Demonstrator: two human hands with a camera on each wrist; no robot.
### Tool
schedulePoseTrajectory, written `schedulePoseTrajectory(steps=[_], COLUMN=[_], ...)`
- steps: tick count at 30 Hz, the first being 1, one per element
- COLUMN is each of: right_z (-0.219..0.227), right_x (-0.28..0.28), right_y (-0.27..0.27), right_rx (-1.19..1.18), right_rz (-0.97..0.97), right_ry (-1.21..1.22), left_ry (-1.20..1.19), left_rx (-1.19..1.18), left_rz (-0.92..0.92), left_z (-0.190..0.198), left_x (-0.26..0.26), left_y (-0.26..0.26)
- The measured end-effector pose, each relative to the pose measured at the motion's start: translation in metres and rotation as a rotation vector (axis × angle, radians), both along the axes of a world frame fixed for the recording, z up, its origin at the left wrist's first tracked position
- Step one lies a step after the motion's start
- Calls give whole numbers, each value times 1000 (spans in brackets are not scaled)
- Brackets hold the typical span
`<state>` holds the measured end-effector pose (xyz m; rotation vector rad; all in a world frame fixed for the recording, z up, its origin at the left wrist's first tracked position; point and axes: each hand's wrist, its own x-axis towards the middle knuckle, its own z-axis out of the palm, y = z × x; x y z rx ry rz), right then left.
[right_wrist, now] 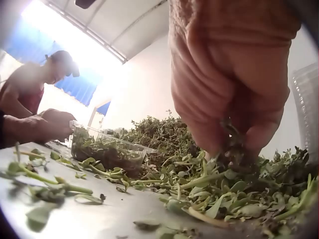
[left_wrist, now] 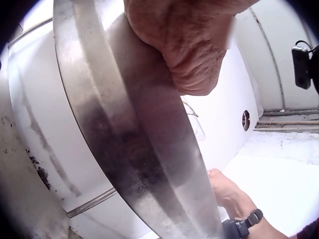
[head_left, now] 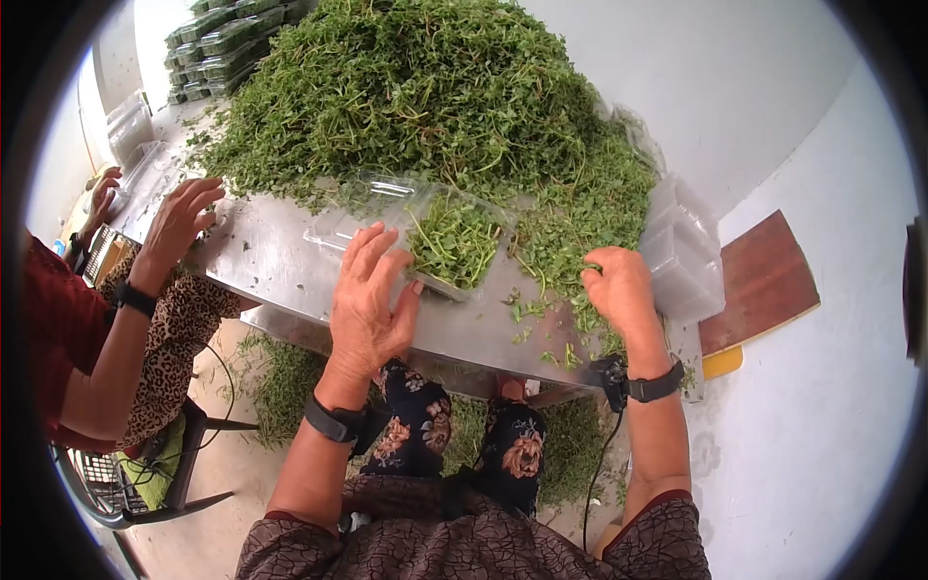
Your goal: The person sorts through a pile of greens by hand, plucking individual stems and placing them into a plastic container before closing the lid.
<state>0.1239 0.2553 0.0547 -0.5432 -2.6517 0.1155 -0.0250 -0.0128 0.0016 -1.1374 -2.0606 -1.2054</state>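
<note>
A clear plastic box (head_left: pixel 454 242) with green leafy stems in it lies near the table's front edge, its lid folded back. My left hand (head_left: pixel 372 304) is at the box's left front corner, fingers slightly bent and spread, holding nothing visible. To the right of the box, my right hand (head_left: pixel 622 290) has its fingers curled down at loose greens (head_left: pixel 570 222). In the right wrist view the right hand (right_wrist: pixel 232 74) pinches some stems (right_wrist: pixel 234 149) between thumb and fingers. The left wrist view shows the left hand (left_wrist: pixel 184 45) above the metal table edge, its fingers hidden.
A large heap of greens (head_left: pixel 416 97) covers the back of the table (head_left: pixel 261 242). Filled boxes (head_left: pixel 217 48) are stacked at the back left, and empty boxes (head_left: pixel 681 256) stand at the right edge. Another person's hand (head_left: pixel 179 222) is at the left.
</note>
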Motion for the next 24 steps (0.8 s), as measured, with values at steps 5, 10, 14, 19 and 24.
schedulePoseTrajectory(steps=[5,10,14,19,24], right_z=[22,29,38,58,58], right_x=[2,2,-6,-33,-58], right_y=[-13,-12,-26,-60,-91], right_rx=[-414,-809,-940,-1027,-1035], right_rz=[-145,-34,56,199,247], right_ry=[205,424,477,486,375], left_ry=[-14,-8,-13,-20,-14], left_rx=[11,25,36,46,47], left_rz=[-2,-8,-22,-31,-29], left_z=[-1,1,1,1,0], left_x=[0,0,1,1,0], left_y=[0,0,0,-1,-1])
